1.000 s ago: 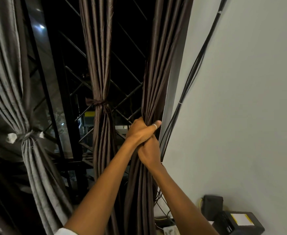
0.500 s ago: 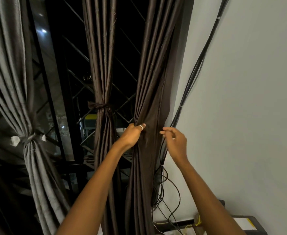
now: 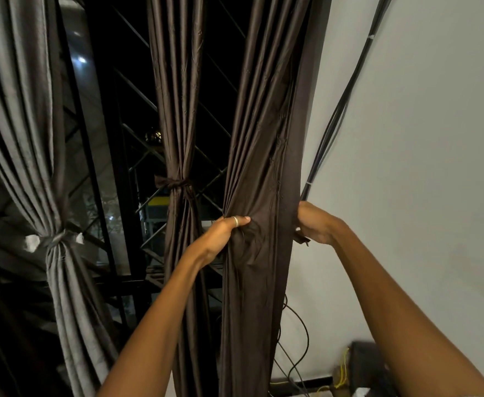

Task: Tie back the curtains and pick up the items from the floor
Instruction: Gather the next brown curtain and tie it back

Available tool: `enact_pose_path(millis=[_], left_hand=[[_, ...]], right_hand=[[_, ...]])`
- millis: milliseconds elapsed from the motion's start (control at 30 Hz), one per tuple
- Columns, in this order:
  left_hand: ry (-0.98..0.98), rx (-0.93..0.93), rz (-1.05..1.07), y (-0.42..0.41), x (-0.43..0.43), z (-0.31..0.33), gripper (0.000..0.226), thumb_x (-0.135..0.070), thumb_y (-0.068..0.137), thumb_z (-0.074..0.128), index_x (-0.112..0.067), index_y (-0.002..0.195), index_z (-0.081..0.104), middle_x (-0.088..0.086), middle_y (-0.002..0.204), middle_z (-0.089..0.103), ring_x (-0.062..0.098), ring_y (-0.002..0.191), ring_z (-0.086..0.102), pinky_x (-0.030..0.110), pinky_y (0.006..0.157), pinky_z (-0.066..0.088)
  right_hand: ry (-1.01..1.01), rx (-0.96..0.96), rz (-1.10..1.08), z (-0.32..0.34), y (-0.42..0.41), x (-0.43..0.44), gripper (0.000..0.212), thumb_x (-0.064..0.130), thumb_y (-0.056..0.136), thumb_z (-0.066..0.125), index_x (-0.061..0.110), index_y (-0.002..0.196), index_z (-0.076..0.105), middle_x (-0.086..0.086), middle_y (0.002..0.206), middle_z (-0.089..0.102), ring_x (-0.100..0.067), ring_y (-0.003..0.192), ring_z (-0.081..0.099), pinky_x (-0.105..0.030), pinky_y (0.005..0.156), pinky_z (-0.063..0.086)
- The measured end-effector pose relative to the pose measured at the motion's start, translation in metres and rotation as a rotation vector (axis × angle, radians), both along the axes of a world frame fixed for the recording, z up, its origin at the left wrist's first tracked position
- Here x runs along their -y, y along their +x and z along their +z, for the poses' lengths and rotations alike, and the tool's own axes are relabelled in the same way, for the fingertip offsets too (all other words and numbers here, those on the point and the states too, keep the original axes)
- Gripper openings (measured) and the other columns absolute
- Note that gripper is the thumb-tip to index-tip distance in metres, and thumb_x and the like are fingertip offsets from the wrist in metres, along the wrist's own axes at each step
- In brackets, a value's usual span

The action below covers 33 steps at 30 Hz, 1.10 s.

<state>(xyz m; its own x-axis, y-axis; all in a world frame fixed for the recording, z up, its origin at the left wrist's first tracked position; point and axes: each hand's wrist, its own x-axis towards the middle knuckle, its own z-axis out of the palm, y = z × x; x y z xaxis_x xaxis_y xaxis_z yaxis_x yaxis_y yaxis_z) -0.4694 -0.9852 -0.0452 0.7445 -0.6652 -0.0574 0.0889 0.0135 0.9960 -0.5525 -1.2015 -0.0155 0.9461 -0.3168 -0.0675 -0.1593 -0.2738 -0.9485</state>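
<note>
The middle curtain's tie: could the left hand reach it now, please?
Probably yes: the left hand is near the tie with nothing between them, but it first has to let go of the right curtain.

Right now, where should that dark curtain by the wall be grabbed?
Grip the dark curtain at its waist, level with the tie on the neighbouring curtain, from both edges: it hangs spread flat. The left hand bunches its left folds; the right hand grips its right edge.

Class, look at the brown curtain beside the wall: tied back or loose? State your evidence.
Loose. No tie circles the curtain; the left hand bunches it and the right hand grips its edge.
</note>
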Motion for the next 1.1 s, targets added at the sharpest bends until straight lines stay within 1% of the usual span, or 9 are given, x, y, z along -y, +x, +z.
enact_pose_path(millis=[100,233,333,400,500,600,700,833,1100], left_hand=[[-0.004,0.008,0.012,0.004,0.001,-0.001,0.038,-0.023,0.097,0.059,-0.004,0.13,0.062,0.0,0.112,0.071,0.01,0.099,0.068,0.018,0.081,0.05],[0.029,0.047,0.087,0.004,0.005,-0.001,0.055,-0.029,0.096,0.062,-0.004,0.143,0.049,0.007,0.138,0.06,0.018,0.114,0.062,0.026,0.096,0.044],[0.099,0.14,0.174,-0.003,0.012,0.001,0.058,-0.033,0.101,0.056,-0.005,0.148,0.038,0.0,0.142,0.051,0.026,0.127,0.054,0.029,0.102,0.04],[0.162,0.245,0.219,-0.004,0.017,0.001,0.048,-0.035,0.103,0.05,-0.005,0.141,0.048,0.009,0.138,0.058,0.029,0.123,0.057,0.035,0.104,0.044],[0.246,0.41,0.26,-0.004,0.023,0.0,0.038,-0.032,0.105,0.043,-0.009,0.134,0.056,0.011,0.131,0.061,0.03,0.119,0.058,0.037,0.098,0.046],[0.302,0.536,0.343,-0.004,0.029,-0.002,0.029,-0.026,0.102,0.045,-0.012,0.124,0.057,0.009,0.126,0.06,0.03,0.115,0.058,0.037,0.093,0.047],[0.371,0.579,0.402,-0.005,0.035,-0.004,0.034,-0.026,0.101,0.047,-0.008,0.13,0.05,0.012,0.134,0.053,0.032,0.116,0.057,0.043,0.094,0.049],[0.447,0.517,0.424,-0.001,0.038,0.001,0.043,-0.027,0.1,0.051,-0.004,0.136,0.044,0.017,0.141,0.048,0.035,0.119,0.055,0.039,0.087,0.045],[0.799,0.613,0.315,0.011,0.015,0.023,0.058,-0.043,0.099,0.045,-0.006,0.143,0.042,0.02,0.147,0.043,0.038,0.13,0.048,0.043,0.1,0.042]], right_hand=[[-0.022,-0.032,0.077,-0.001,-0.005,-0.005,0.033,0.019,0.106,0.045,-0.006,0.108,0.067,-0.014,0.083,0.064,-0.019,0.07,0.06,-0.024,0.058,0.052],[-0.191,-0.049,0.017,0.004,-0.011,-0.01,0.026,0.011,0.102,0.052,-0.004,0.09,0.069,-0.011,0.071,0.059,-0.013,0.058,0.055,-0.022,0.053,0.049],[-0.317,-0.045,-0.041,0.003,-0.015,-0.011,0.023,0.013,0.102,0.051,0.004,0.089,0.067,-0.006,0.067,0.049,-0.011,0.054,0.041,-0.021,0.046,0.035],[-0.286,-0.006,-0.097,0.0,-0.02,-0.017,0.021,0.012,0.102,0.048,0.01,0.083,0.057,-0.006,0.069,0.042,-0.009,0.049,0.036,-0.021,0.043,0.029],[-0.12,0.092,-0.207,-0.009,-0.029,-0.034,0.028,0.015,0.103,0.047,0.015,0.074,0.049,-0.003,0.066,0.044,-0.008,0.046,0.041,-0.022,0.046,0.035],[0.169,0.205,-0.303,-0.021,-0.036,-0.062,0.017,0.013,0.104,0.041,0.013,0.107,0.058,-0.004,0.076,0.052,-0.015,0.06,0.068,-0.029,0.06,0.058],[0.409,0.341,-0.311,-0.032,-0.037,-0.092,0.02,0.011,0.105,0.044,0.013,0.124,0.051,-0.011,0.088,0.062,-0.029,0.086,0.077,-0.041,0.081,0.062],[0.387,0.394,-0.273,-0.04,-0.029,-0.118,0.017,0.011,0.103,0.05,0.019,0.118,0.054,-0.015,0.109,0.071,-0.024,0.101,0.073,-0.043,0.094,0.059],[0.345,0.44,-0.223,-0.047,-0.013,-0.128,0.016,0.015,0.101,0.058,0.018,0.116,0.055,-0.008,0.099,0.078,-0.022,0.101,0.074,-0.046,0.102,0.054]])
